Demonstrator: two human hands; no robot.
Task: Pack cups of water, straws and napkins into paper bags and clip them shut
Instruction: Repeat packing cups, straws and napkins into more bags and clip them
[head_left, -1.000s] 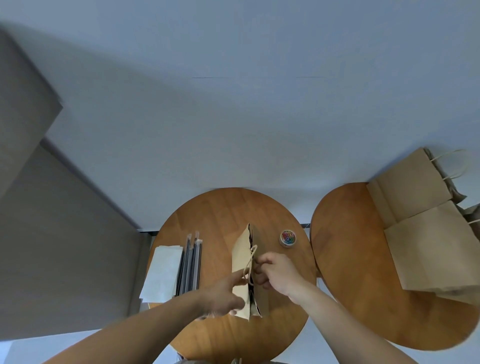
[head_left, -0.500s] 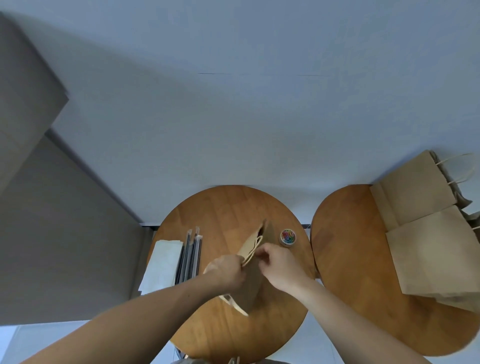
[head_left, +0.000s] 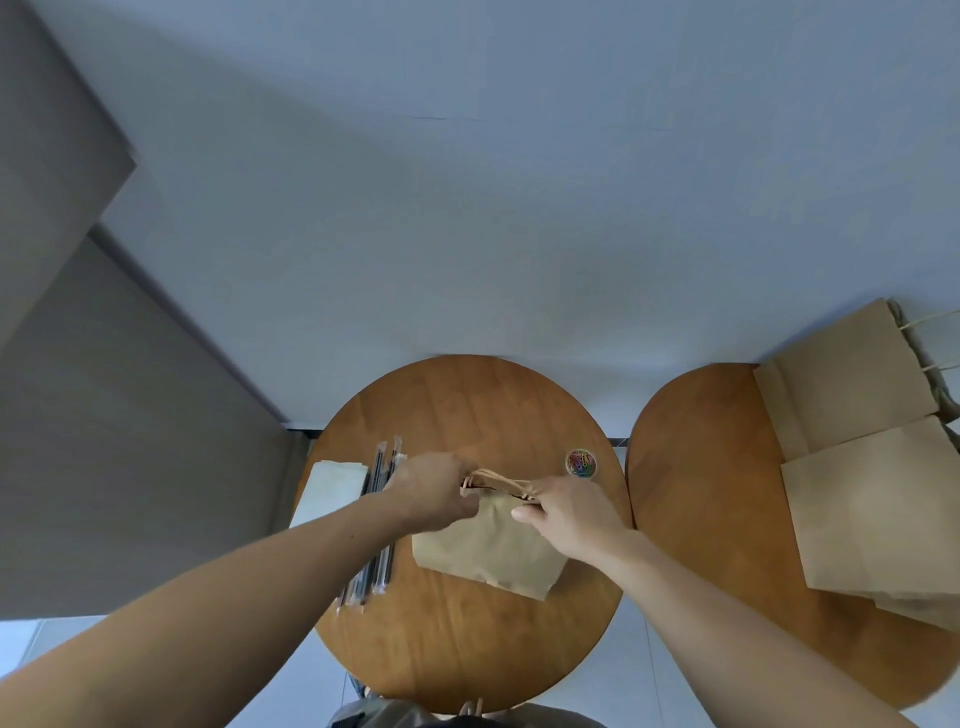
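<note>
So this one looks like it's barely started, as far as I can tell. The paper bag (head_left: 488, 553) is near the middle of the round wooden worktop (head_left: 467, 405), leaning so its near face is toward the camera. Both hands are on its top edge. The left hand (head_left: 431, 491) has its fingers (head_left: 453, 498) curled round the left end of the mouth, right by the twine handles (head_left: 496, 477), and the right hand (head_left: 571, 514) is pinching the right end with the thumb pressed on the near face. The mouth is only a thin dark slit, so I can't tell if there's anything inside. None of the packing looks done. The wrapped straws (head_left: 384, 460) lie in a row left of the bag, partly under the left arm, and the napkins (head_left: 332, 488) are stacked just beside them at the worktop's left edge. The little tub of paper clips (head_left: 581, 462) is full and sits just past the right hand, so no clipping yet. I don't see any cups of water anywhere. The second worktop (head_left: 701, 467) on the right has more flat paper bags (head_left: 872, 519) lying on it. I'd guess they're empty spares, but I can't say for sure.
</note>
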